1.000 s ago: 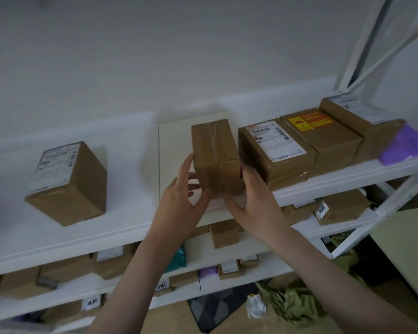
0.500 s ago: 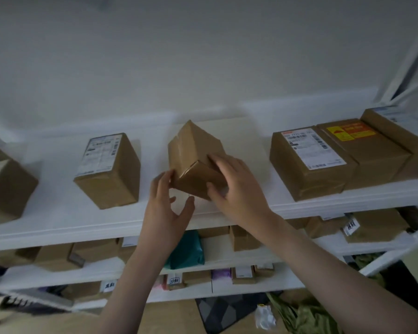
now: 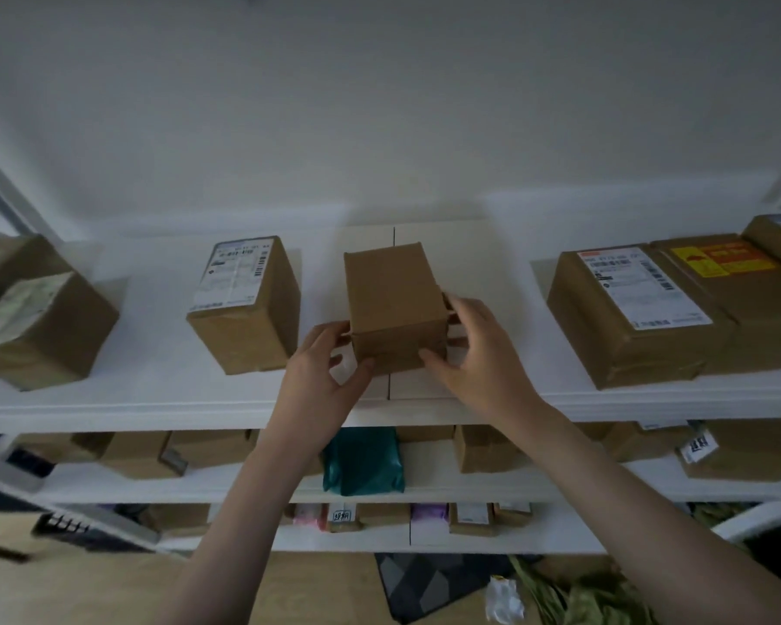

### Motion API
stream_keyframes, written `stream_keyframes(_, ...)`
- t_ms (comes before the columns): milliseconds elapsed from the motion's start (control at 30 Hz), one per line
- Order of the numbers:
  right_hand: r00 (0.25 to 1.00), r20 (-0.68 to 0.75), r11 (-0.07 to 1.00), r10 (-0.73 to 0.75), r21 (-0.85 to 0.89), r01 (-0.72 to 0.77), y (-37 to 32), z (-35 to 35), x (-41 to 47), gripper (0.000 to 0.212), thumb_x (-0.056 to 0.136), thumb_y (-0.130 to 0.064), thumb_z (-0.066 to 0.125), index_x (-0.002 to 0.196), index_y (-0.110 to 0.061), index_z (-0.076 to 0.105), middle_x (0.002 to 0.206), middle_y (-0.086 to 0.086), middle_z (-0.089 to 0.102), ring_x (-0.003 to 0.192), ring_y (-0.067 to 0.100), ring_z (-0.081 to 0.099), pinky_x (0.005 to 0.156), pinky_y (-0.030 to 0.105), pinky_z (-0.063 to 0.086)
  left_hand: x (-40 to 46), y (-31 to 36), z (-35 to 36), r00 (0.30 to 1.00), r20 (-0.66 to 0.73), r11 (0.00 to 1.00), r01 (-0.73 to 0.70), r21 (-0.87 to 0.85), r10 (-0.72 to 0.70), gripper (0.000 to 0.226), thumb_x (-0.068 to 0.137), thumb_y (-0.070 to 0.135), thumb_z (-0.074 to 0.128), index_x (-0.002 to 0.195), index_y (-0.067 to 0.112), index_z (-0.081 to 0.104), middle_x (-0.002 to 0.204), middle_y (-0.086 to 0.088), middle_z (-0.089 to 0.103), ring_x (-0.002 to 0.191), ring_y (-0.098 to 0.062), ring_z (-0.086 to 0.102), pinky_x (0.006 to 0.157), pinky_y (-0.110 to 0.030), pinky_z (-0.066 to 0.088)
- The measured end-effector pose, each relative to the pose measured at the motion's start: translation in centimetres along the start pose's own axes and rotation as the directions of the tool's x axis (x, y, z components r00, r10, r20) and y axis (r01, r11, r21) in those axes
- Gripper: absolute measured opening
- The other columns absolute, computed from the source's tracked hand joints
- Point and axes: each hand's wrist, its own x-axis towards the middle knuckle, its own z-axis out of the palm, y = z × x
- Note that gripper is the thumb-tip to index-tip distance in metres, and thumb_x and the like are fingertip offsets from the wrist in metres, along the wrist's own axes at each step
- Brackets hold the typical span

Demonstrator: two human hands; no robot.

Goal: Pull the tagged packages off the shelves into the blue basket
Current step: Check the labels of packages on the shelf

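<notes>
Since the frame of half a second ago, the plain box (image 3: 395,304) is turned from a tilted pose, with one corner up, to a level pose, and its blank top face is now to the camera. The view has also shifted a little, so 1 more box at the far left (image 3: 37,318) shows more fully.

The plain box is on the top shelf (image 3: 154,399), in the middle, right over the seam between 2 shelf boards; I cannot tell if it rests on the shelf or is held just above it. The left hand (image 3: 323,376) grips its lower left corner, thumb on the front face and fingers behind the side. The right hand (image 3: 479,354) holds the right side, thumb on the front lower edge and fingers curled around the side face. No label shows on the faces that can be seen.

To the left, well apart, a labelled box (image 3: 249,304) stands on the same shelf. To the right stands a box with a white label (image 3: 627,309), touching a box with a yellow and red sticker (image 3: 731,281). On the shelf below, a teal bag (image 3: 364,460) lies between brown boxes.
</notes>
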Motion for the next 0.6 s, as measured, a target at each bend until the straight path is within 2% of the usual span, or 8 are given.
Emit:
stream_keyframes(67, 0.997, 0.029, 0.997, 0.070, -0.025, -0.070, 0.6, -0.5, 0.1, 0.063, 0.086, -0.028, 0.077, 0.142, -0.020, 0.049, 0.128, -0.001, 0.055, 0.117, 0.012, 0.056, 0.096, 0.030, 0.053, 0.5, 0.5, 0.8, 1.000, 0.020, 1.000, -0.003, -0.024, 0.003, 0.048, 0.090, 0.029, 0.073, 0.135, 0.018, 0.058, 0.126, 0.009, 0.058, 0.108, -0.003, 0.060, 0.095, -0.021, 0.054)
stream_keyframes(200, 0.994, -0.016, 0.992, 0.112, -0.061, -0.113, 1.0, -1.8, 0.0, 0.056, 0.087, -0.027, 0.076, 0.137, -0.021, 0.052, 0.115, -0.008, 0.054, 0.106, 0.005, 0.052, 0.081, 0.005, 0.040, 1.4, 1.7, 2.1, 0.998, 0.059, 0.998, 0.030, -0.060, -0.027, 0.068, 0.088, 0.029, 0.075, 0.147, 0.025, 0.042, 0.124, 0.013, 0.057, 0.108, -0.003, 0.060, 0.095, -0.022, 0.053)
stream_keyframes(233, 0.992, -0.027, 0.990, 0.122, -0.067, -0.124, 1.2, -2.1, -0.1, 0.055, 0.087, -0.027, 0.076, 0.136, -0.021, 0.053, 0.114, -0.009, 0.053, 0.103, 0.002, 0.050, 0.079, 0.004, 0.039, 1.6, 2.0, 2.3, 0.997, 0.069, 0.998, 0.035, -0.060, -0.031, 0.074, 0.088, 0.029, 0.075, 0.150, 0.027, 0.036, 0.123, 0.013, 0.057, 0.108, -0.003, 0.059, 0.095, -0.021, 0.051)
stream_keyframes(267, 0.991, -0.035, 0.988, 0.129, -0.082, -0.131, 1.4, -2.4, -0.2, 0.052, 0.087, -0.028, 0.075, 0.134, -0.020, 0.054, 0.114, -0.009, 0.055, 0.103, 0.002, 0.049, 0.080, 0.007, 0.040, 1.9, 2.2, 2.5, 0.997, 0.078, 0.999, 0.023, -0.047, -0.019, 0.077, 0.089, 0.031, 0.075, 0.152, 0.031, 0.032, 0.123, 0.013, 0.057, 0.108, -0.004, 0.058, 0.094, -0.022, 0.051)
stream_keyframes(367, 0.983, -0.037, 0.963, 0.180, -0.196, -0.184, 2.7, -2.8, -0.6, 0.037, 0.086, -0.035, 0.073, 0.117, -0.019, 0.060, 0.112, -0.001, 0.060, 0.107, 0.016, 0.053, 0.086, 0.031, 0.049, 2.5, 2.4, 2.9, 0.991, 0.122, 0.998, -0.050, 0.024, 0.046, 0.076, 0.090, 0.035, 0.072, 0.152, 0.038, 0.028, 0.132, 0.008, 0.057, 0.113, -0.010, 0.058, 0.098, -0.029, 0.052)
stream_keyframes(400, 0.978, -0.019, 0.951, 0.208, -0.231, -0.207, 3.1, -3.0, -0.7, 0.033, 0.086, -0.036, 0.072, 0.112, -0.018, 0.062, 0.110, 0.001, 0.060, 0.107, 0.020, 0.053, 0.087, 0.035, 0.048, 2.6, 2.4, 3.0, 0.988, 0.138, 0.996, -0.077, 0.052, 0.069, 0.076, 0.091, 0.036, 0.071, 0.153, 0.037, 0.027, 0.136, 0.006, 0.056, 0.116, -0.012, 0.057, 0.100, -0.032, 0.051)
stream_keyframes(500, 0.971, 0.030, 0.935, 0.239, -0.276, -0.222, 3.7, -3.3, -1.2, 0.034, 0.086, -0.035, 0.071, 0.111, -0.013, 0.066, 0.111, 0.003, 0.062, 0.111, 0.024, 0.051, 0.086, 0.032, 0.042, 2.9, 2.4, 3.1, 0.982, 0.163, 0.982, -0.121, 0.145, 0.096, 0.079, 0.092, 0.038, 0.069, 0.157, 0.029, 0.023, 0.147, 0.003, 0.047, 0.126, -0.018, 0.054, 0.103, -0.031, 0.047)
stream_keyframes(600, 0.976, 0.019, 0.941, 0.217, -0.269, -0.204, 3.4, -3.3, -1.2, 0.036, 0.085, -0.033, 0.071, 0.114, -0.013, 0.066, 0.112, 0.004, 0.063, 0.114, 0.024, 0.050, 0.090, 0.034, 0.044, 3.1, 2.8, 2.8, 0.982, 0.158, 0.977, -0.128, 0.168, 0.102, 0.092, 0.093, 0.034, 0.069, 0.160, 0.028, 0.007, 0.158, 0.002, 0.032, 0.134, -0.020, 0.048, 0.107, -0.037, 0.045)
